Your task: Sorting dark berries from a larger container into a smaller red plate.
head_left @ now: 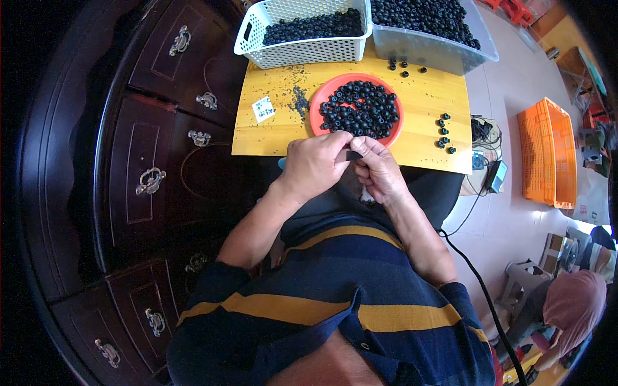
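My two hands meet at the near edge of a yellow table (257,138), just in front of a round red tray (316,117) heaped with small black ring-like parts (364,106). My left hand (311,166) is closed, with its thumb and forefinger pinched together. Closed as well, my right hand (382,171) has its thumb and fingertips against those of the left. A small dark, flat-looking piece (353,155) shows between the two hands; its kind and its far end are hidden by the fingers.
Behind the tray stand a white perforated basket (309,53) and a clear plastic bin (421,48), both holding black parts. Loose parts (444,132) and dark scraps (299,101) lie on the table. Dark drawers (151,174) flank my left; an orange crate (547,154) and another person (573,299) are right.
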A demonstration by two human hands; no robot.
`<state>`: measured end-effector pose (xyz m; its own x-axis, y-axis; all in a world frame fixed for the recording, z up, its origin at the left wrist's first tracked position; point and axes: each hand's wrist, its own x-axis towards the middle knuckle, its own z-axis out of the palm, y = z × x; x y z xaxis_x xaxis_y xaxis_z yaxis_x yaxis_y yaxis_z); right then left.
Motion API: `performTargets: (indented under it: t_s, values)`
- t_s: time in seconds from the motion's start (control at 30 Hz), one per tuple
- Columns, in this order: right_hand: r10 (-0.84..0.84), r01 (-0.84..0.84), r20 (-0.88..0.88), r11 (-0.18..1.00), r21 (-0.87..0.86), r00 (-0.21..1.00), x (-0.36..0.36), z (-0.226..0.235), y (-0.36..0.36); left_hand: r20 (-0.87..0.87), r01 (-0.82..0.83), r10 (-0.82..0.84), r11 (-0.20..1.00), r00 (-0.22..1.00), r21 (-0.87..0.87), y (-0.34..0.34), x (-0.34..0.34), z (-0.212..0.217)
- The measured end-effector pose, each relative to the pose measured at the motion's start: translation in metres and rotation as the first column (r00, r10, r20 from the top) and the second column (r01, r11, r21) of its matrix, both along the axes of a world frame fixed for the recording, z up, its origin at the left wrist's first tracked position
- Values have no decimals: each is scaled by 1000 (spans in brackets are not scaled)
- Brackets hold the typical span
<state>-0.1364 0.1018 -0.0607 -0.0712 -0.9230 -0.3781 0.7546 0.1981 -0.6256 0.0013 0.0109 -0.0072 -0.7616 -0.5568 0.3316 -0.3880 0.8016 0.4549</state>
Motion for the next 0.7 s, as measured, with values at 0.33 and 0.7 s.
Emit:
performTargets:
  t_s: [0.33, 0.7]
  values:
    - [144, -125, 187, 986, -110, 972, -10, 1, 9, -110, 9, 41, 905, 993, 426, 3, 2, 3]
    - [66, -28, 238, 987, -160, 969, -12, -5, 12, -219, 36, 20, 967, 976, 252, 10, -4, 4]
